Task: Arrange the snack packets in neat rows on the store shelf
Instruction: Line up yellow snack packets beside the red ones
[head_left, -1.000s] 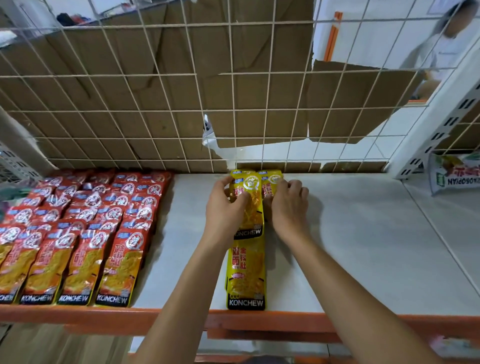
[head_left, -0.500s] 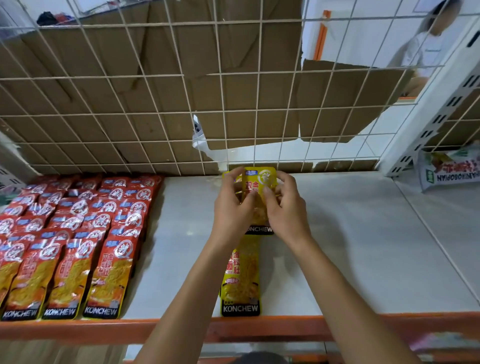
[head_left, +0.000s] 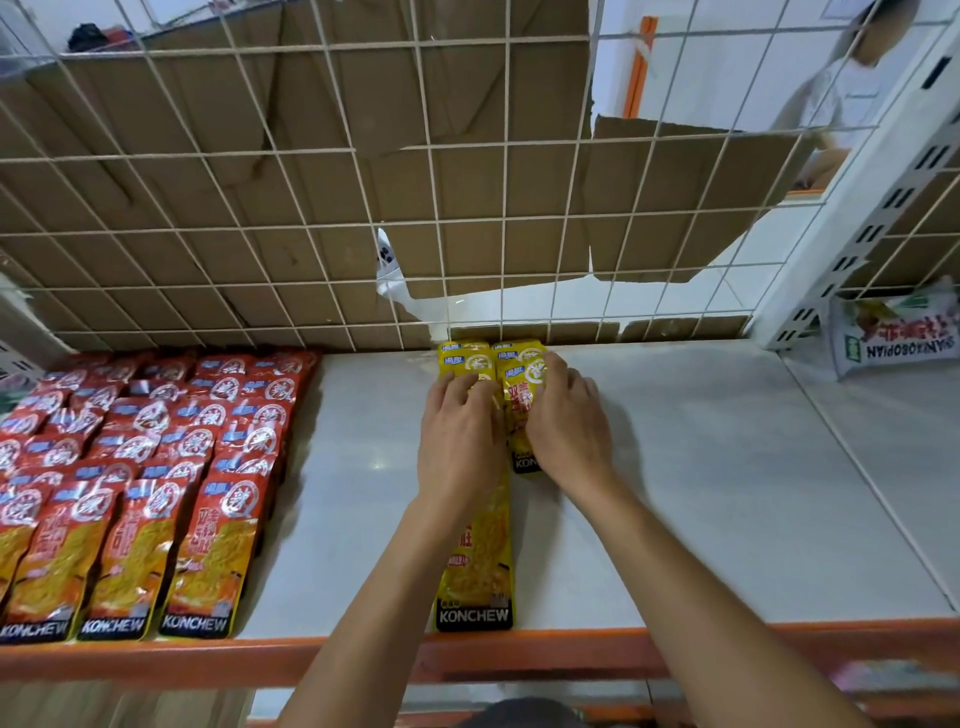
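Red packets (head_left: 140, 483) already fill the left part of the white shelf (head_left: 701, 493), laid in overlapping rows that run from the orange front lip (head_left: 156, 657) back to the wire grid (head_left: 311, 208); that block looks finished. The yellow packets are only just begun. One column of them runs down the middle of the shelf, its nearest packet (head_left: 475, 577) lying flat with its black bottom band at the lip. A second column starts just to the right with a packet (head_left: 522, 410) at the far end, its top against the grid.

Both hands are flat on these far packets. The left hand (head_left: 460, 441) presses palm down on the first column, fingers spread a little. The right hand (head_left: 563, 426) lies on the second column's packet, fingers curled over its edge; whether it pinches the packet or only pushes it I cannot tell.

By my reckoning the task is well under halfway for the yellow lot: the second column needs filling toward the near edge, and the whole right stretch of shelf is bare. A loose green-and-white bag (head_left: 893, 332) lies on the neighbouring shelf at far right.
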